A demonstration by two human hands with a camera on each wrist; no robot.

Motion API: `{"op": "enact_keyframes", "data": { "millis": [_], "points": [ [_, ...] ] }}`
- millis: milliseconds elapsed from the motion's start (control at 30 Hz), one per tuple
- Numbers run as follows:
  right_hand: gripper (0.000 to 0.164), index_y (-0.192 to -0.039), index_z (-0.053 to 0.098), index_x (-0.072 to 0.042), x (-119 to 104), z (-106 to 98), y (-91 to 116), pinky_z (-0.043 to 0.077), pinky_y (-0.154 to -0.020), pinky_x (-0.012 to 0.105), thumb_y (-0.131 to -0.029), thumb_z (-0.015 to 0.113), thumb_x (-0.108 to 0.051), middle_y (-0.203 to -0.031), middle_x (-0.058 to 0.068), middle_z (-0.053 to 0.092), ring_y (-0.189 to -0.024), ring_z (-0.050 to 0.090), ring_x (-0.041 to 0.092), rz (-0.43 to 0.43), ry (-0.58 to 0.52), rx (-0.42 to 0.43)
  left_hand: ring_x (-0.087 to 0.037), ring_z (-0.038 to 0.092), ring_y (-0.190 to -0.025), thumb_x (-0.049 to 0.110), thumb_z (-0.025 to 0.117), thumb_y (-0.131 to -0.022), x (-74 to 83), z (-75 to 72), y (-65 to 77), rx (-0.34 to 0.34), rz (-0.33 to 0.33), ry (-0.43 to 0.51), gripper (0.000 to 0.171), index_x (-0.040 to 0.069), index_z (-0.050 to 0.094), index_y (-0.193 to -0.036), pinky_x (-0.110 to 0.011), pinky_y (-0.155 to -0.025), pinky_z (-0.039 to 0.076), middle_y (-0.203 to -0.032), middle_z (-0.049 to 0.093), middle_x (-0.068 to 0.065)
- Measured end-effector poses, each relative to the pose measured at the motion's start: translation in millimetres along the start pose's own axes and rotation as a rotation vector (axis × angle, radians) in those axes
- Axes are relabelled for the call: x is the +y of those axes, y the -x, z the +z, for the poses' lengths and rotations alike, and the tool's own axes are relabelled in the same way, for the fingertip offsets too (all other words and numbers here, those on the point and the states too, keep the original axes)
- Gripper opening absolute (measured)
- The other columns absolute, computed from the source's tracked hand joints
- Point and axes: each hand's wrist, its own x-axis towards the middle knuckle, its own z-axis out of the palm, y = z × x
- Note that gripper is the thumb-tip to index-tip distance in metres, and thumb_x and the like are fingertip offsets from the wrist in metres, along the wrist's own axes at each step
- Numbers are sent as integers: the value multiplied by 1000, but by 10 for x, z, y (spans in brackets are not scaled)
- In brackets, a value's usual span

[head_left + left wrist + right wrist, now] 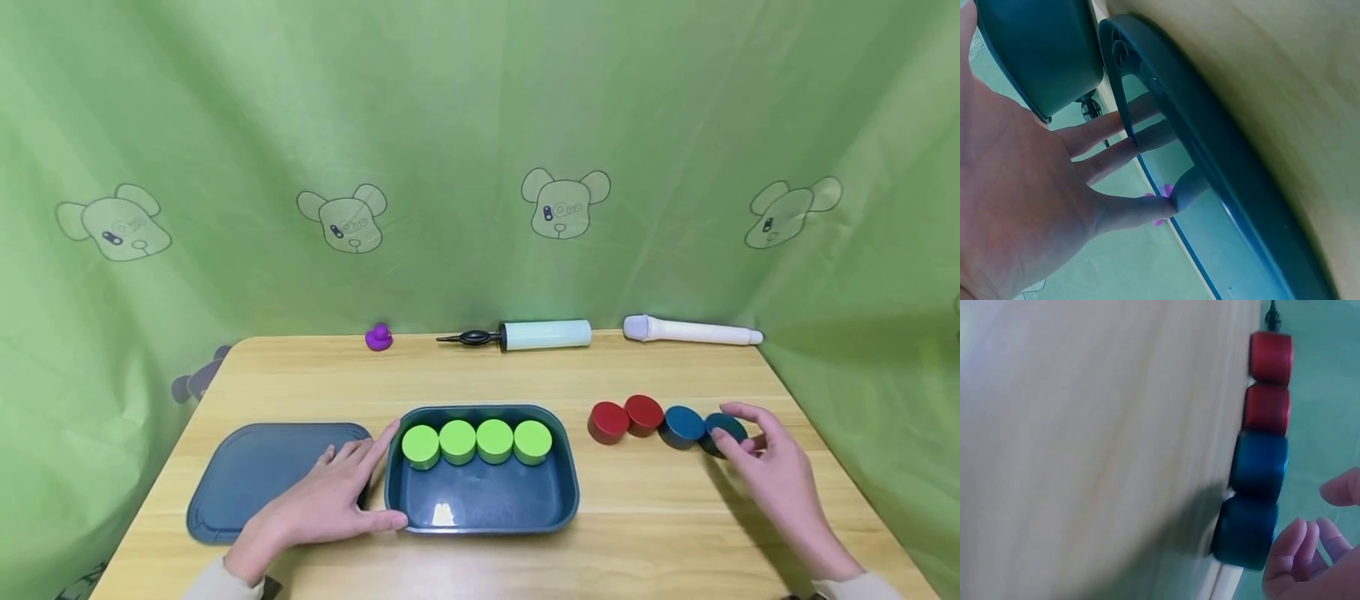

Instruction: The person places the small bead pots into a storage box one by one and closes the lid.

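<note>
My left hand [326, 500] lies spread along the left side of a dark blue box [483, 500]; its index finger and thumb touch the wall. Inside the box, several round lime-green tins [495, 442] line up along the far wall. At the right, my right hand [776, 462] is over a dark teal tin [724, 435], thumb and fingers parted. The right wrist view shows the fingertips [1297, 534] close by the teal tin [1246, 532], not closed round it; contact is unclear. Beside it stand a blue tin [682, 427] and two red tins [608, 423].
A dark blue lid [270, 471] lies flat left of the box, partly behind my left hand. Along the table's back edge lie a purple rubber duck [378, 337], a hand pump [543, 335] and a white microphone-shaped object [693, 331]. Green curtains [465, 125] surround the table.
</note>
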Motion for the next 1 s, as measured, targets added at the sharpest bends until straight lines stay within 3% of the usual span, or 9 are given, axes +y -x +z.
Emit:
{"op": "enact_keyframes", "data": {
  "millis": [167,467,800,1000],
  "points": [
    [57,-151,56,-2,125,-23,-59,45,-48,32,-105,77,-28,-91,13,60,-65,55,15,40,44,-74,-38,41,-153,86,62,-92,-6,11,0,1,-1,6,116,34,3,-178,-83,-117,21,-165,48,-14],
    [62,-151,48,5,238,-87,-126,47,-61,30,-106,75,-28,-104,16,63,-77,56,16,155,14,-188,-37,41,-153,84,64,-92,-2,10,9,5,-1,14,116,33,5,-178,-84,-117,20,-165,48,-13],
    [63,-147,52,2,274,-87,-146,45,-65,32,-103,80,-35,-94,11,67,-80,59,21,152,57,-196,-37,43,-151,86,62,-92,-17,15,14,13,5,9,116,35,3,-178,-84,-117,21,-164,49,-13],
    [62,-143,54,1,239,-107,-120,44,-61,33,-103,78,-41,-92,11,65,-78,57,23,178,94,-164,-37,43,-151,85,64,-92,-8,15,6,14,12,10,117,31,6,-178,-84,-116,21,-163,50,-14]
  ]
}}
